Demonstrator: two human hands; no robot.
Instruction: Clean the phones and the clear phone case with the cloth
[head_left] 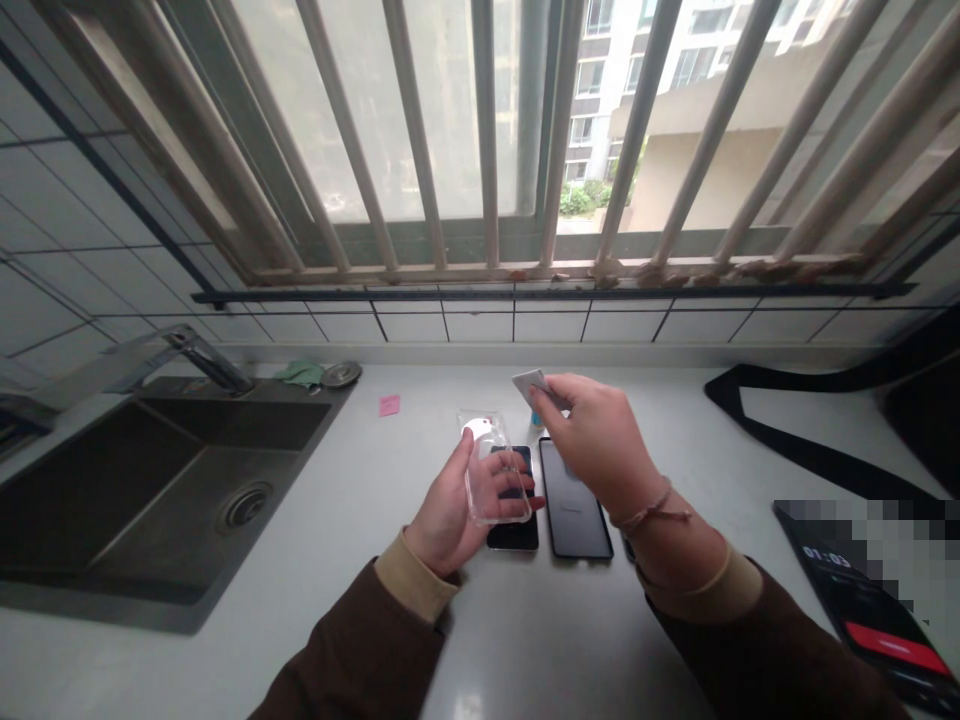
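Observation:
My left hand (469, 500) holds a clear phone case (491, 480), with its thumb on the near edge and fingers spread behind the see-through back. Below that hand a dark phone (517, 535) lies on the white counter. My right hand (589, 420) pinches a small grey-white folded piece (534, 382) between thumb and fingers, above and right of the case. A larger phone (576, 505) with a dark rim lies under and beside my right hand. A small object with a blue part (535, 420) is partly hidden behind my right hand.
A steel sink (315, 470) with a faucet (210, 365) is at the left, near a green cloth (300, 373) and a metal strainer (341, 374). A pink note (389, 405) lies on the counter (375, 560). At the right are a black strap (795, 445) and a device showing a timer (847, 585).

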